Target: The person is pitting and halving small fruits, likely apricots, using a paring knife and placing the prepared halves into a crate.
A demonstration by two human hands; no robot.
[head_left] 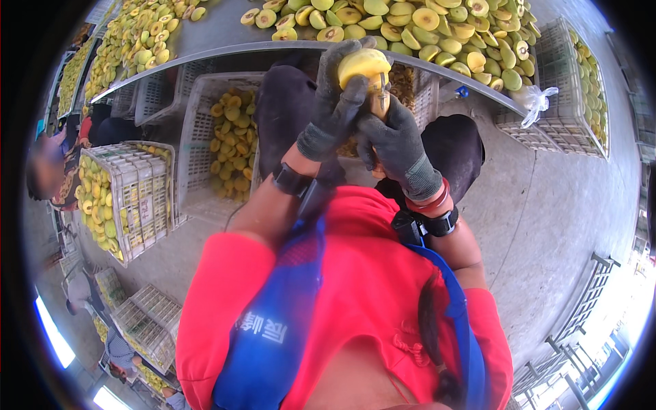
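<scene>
My left hand (333, 102), in a dark grey glove, is closed around a yellow peach half (363, 64) above my lap. In my right hand (398, 140), gloved the same way, is a small pitting tool with a light tan handle (380, 104). Its narrow metal end meets the lower side of the peach, and my left thumb lies beside it. How deep the metal goes is hidden. Just beyond my hands, many halved peaches (426, 19), several with brown pits showing, are heaped on the metal table (219, 24).
The table's raised metal edge (273, 46) runs across in front of me. A crate (198, 137) of peach halves stands by my left leg, with another full crate (140, 205) farther left. At the right is a crate (533, 130) with a plastic bag (538, 106). Another person (65, 164) sits far left.
</scene>
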